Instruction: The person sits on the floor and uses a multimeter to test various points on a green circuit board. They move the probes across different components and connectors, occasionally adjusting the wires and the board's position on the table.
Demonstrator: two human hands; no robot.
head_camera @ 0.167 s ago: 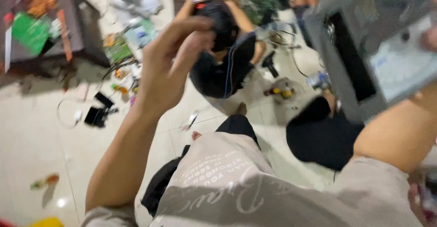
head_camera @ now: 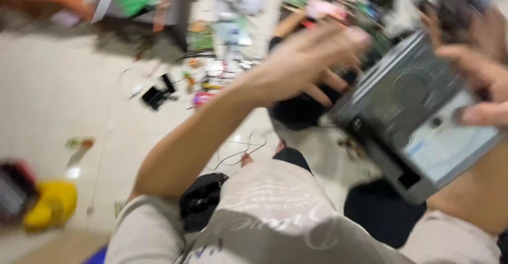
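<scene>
While the whole view is smeared with motion, I can make out my right hand (head_camera: 479, 79) wrapped around the far edge of a grey, box-shaped metal drive unit with a pale label on its top (head_camera: 418, 118). The fingers (head_camera: 476, 68) curl over its upper face and the thumb presses on the pale label, so the grip is closed on the unit. The unit sits tilted, its long side running down and away from those fingertips toward my lap.

My left hand (head_camera: 307, 65) hangs just beside the unit's near corner, fingers (head_camera: 344, 42) spread and loose, clasping nothing. I cannot tell whether the fingertips touch the metal or stop just short of it, as the blur hides the gap.

Beneath the left fingers lies a dark rounded shape (head_camera: 299, 110), too blurred to identify. Well beyond the fingertips, a clutter of green circuit boards and coloured parts (head_camera: 317, 2) covers the pale tiled floor (head_camera: 63, 89). Off to the outer side of my left wrist, small black pieces (head_camera: 156, 94) lie on the tiles, and farther still from that hand sits a yellow object (head_camera: 50, 203). Below both hands, my light printed shirt (head_camera: 275, 216) fills the foreground.
</scene>
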